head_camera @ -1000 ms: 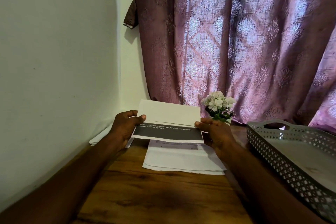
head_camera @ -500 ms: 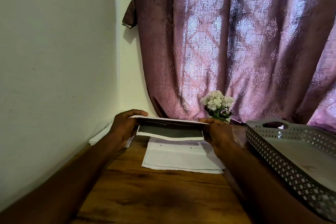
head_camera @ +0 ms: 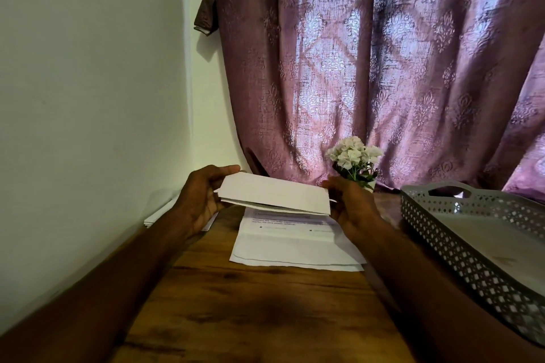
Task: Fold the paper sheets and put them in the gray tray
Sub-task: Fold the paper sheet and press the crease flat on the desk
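Observation:
I hold a folded white paper sheet (head_camera: 274,196) in the air above the wooden table (head_camera: 250,309). My left hand (head_camera: 200,200) grips its left end and my right hand (head_camera: 351,203) grips its right end. The top flap lies folded down over the lower layers, blank side up. Under it, flat on the table, lies another folded sheet (head_camera: 295,247) with faint printed lines. The gray perforated tray (head_camera: 460,233) stands to the right of my right forearm, apart from the held sheet.
A stack of flat sheets (head_camera: 159,215) lies by the wall, partly hidden behind my left hand. A small pot of white flowers (head_camera: 355,162) stands just behind my right hand. A mauve curtain (head_camera: 383,68) hangs at the back, a white wall on the left.
The upright top flap of the held sheet has been folded down toward me, covering the dark printed band. Both hands kept their grip at the ends.

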Motion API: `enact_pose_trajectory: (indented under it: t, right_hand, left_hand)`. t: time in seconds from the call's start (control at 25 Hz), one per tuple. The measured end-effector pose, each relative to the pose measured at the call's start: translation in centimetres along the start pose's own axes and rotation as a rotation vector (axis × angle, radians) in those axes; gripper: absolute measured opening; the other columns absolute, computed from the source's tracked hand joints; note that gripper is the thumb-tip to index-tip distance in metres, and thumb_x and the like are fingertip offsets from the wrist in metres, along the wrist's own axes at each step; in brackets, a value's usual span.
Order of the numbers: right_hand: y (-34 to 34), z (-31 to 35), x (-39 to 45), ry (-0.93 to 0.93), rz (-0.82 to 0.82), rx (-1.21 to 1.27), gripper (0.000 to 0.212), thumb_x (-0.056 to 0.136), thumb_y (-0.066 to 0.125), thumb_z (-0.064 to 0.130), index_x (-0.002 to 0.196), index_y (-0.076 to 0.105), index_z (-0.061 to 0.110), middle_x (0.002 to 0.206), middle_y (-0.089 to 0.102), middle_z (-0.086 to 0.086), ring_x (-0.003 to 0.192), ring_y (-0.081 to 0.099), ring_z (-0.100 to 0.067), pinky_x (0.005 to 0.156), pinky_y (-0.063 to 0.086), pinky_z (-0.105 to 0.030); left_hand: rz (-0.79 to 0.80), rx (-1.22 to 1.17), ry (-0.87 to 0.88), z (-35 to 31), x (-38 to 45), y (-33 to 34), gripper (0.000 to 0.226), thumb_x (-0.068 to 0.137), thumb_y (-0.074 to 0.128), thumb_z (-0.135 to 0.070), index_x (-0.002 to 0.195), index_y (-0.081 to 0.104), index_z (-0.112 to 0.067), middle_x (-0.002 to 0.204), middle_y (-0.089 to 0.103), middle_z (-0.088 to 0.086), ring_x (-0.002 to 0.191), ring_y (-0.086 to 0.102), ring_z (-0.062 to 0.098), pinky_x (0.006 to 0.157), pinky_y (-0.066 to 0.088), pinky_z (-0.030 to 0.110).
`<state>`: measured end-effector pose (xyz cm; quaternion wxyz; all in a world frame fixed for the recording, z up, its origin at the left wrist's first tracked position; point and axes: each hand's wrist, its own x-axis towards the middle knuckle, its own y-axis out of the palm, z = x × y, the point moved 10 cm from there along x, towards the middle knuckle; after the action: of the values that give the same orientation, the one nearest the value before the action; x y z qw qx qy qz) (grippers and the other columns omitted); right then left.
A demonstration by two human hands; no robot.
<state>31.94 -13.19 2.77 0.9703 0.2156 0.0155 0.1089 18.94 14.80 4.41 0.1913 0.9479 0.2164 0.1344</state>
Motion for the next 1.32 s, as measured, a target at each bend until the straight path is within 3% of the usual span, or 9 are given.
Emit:
enact_pose_trajectory:
  t: [0.16,0.28,0.44,0.56,0.68,0.88,0.96,1.12,1.32]
  right_hand:
    - [0.3,-0.1,0.0,-0.049,0.002,-0.162,0.031,0.084,0.068,-0.016,0.102,0.075,0.008,0.102,0.075,-0.014,0.085,0.069,-0.021,0.063,0.054,-0.024]
    - [0.1,0.9,-0.5,-0.121,-0.036,-0.160,0.033,0.085,0.063,-0.017,0.098,0.075,0.011,0.099,0.072,-0.016,0.087,0.066,-0.024,0.070,0.052,-0.028]
    - [0.2,1.9,-1.5,-0.235,-0.096,-0.264,0.036,0.083,0.054,-0.015,0.096,0.075,0.012,0.096,0.071,-0.014,0.084,0.061,-0.026,0.077,0.048,-0.037]
    - [1.0,3.1,-2.6,-0.385,-0.144,-0.473,0.036,0.082,0.053,-0.008,0.093,0.077,0.015,0.087,0.072,-0.004,0.078,0.062,-0.019,0.070,0.048,-0.030]
    - [2.7,4.0,-4.3,-0.606,-0.144,-0.659,0.034,0.079,0.055,-0.005,0.094,0.079,0.014,0.091,0.074,0.000,0.086,0.064,-0.016,0.078,0.049,-0.028]
    - [4.9,6.0,-8.8,-1.007,-0.158,-0.808,0.035,0.077,0.056,-0.009,0.099,0.075,0.012,0.102,0.067,-0.005,0.086,0.051,0.001,0.072,0.036,-0.015]
    - [4.9,6.3,-9.8,-1.034,-0.184,-0.841,0.035,0.078,0.057,-0.009,0.099,0.075,0.013,0.102,0.066,-0.005,0.084,0.049,0.002,0.069,0.034,-0.015]
    - [4.4,6.0,-11.1,-0.992,-0.229,-0.868,0.032,0.076,0.060,-0.009,0.095,0.077,0.011,0.101,0.068,-0.008,0.088,0.063,-0.019,0.069,0.032,-0.021]
    - [3.6,5.3,-12.7,-0.926,-0.238,-0.901,0.025,0.078,0.062,-0.003,0.091,0.077,0.011,0.095,0.070,-0.007,0.087,0.064,-0.023,0.074,0.044,-0.028]
  left_hand:
    - [0.038,0.127,0.052,-0.2,0.0,0.5,0.026,0.095,0.063,0.000,0.117,0.075,-0.007,0.122,0.073,0.019,0.111,0.069,0.031,0.095,0.060,0.044]
    - [0.098,0.218,0.045,0.0,0.0,1.2,0.028,0.089,0.072,-0.001,0.114,0.078,-0.014,0.111,0.078,0.013,0.099,0.075,0.023,0.076,0.065,0.032]
    - [0.079,0.319,0.114,-0.4,-0.4,1.5,0.027,0.087,0.075,0.001,0.108,0.079,-0.016,0.104,0.079,0.011,0.100,0.076,0.028,0.086,0.063,0.037]
    - [0.015,0.425,0.194,-1.4,-0.6,1.5,0.035,0.087,0.070,0.004,0.109,0.078,-0.021,0.103,0.072,0.013,0.093,0.072,0.028,0.081,0.059,0.035]
    - [-0.045,0.561,0.246,-1.9,-0.9,1.7,0.036,0.086,0.058,0.004,0.102,0.078,-0.021,0.099,0.073,0.006,0.095,0.069,0.024,0.083,0.056,0.038]
    - [-0.086,1.005,0.572,-3.6,-3.3,4.0,0.014,0.095,0.071,-0.027,0.092,0.077,-0.015,0.089,0.069,0.003,0.086,0.064,0.021,0.081,0.051,0.039]
    - [-0.119,1.087,0.602,-3.7,-4.2,4.4,0.030,0.094,0.070,-0.046,0.086,0.077,-0.018,0.084,0.068,0.001,0.080,0.064,0.019,0.076,0.051,0.040]
    - [-0.127,1.233,0.584,-3.1,-6.1,4.4,0.057,0.087,0.053,-0.077,0.083,0.078,-0.026,0.080,0.074,-0.012,0.077,0.066,0.008,0.069,0.051,0.032]
    - [-0.007,1.109,0.591,-3.1,-8.2,5.1,0.035,0.095,0.066,-0.049,0.082,0.079,-0.019,0.083,0.077,-0.006,0.085,0.070,0.013,0.080,0.053,0.039]
